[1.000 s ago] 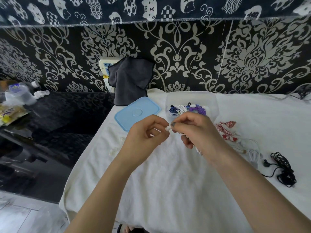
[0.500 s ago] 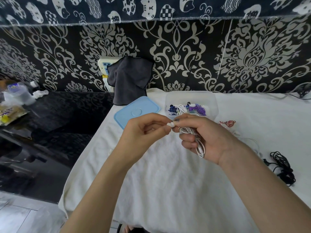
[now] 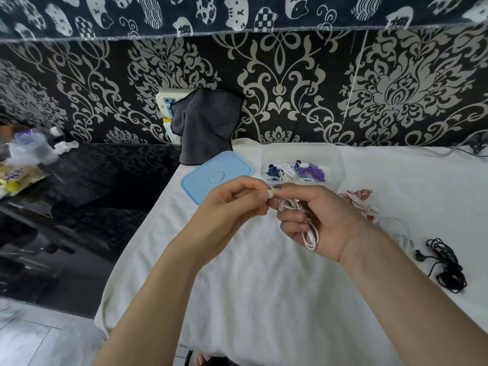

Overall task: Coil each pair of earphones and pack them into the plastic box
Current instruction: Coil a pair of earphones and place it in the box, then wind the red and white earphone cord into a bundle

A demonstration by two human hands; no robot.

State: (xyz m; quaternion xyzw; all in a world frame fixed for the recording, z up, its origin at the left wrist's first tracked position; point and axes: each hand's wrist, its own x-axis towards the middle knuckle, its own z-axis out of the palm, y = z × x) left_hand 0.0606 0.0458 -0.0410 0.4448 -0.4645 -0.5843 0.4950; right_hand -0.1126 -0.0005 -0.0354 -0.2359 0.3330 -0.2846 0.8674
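Blue lid (image 3: pixel 216 173) at 11 o'clock. Left hand (image 3: pixel 229 207) pinching the tip of the white earphones (image 3: pixel 310 228). Right hand (image 3: pixel 322 217) curled round their coil. Plastic box (image 3: pixel 303 154) at 12 o'clock. Black earphones (image 3: pixel 446 265) at 3 o'clock on the counter (image 3: pixel 250 299).

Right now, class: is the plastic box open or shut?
Open: the plastic box has no lid on; the blue lid lies flat beside it.
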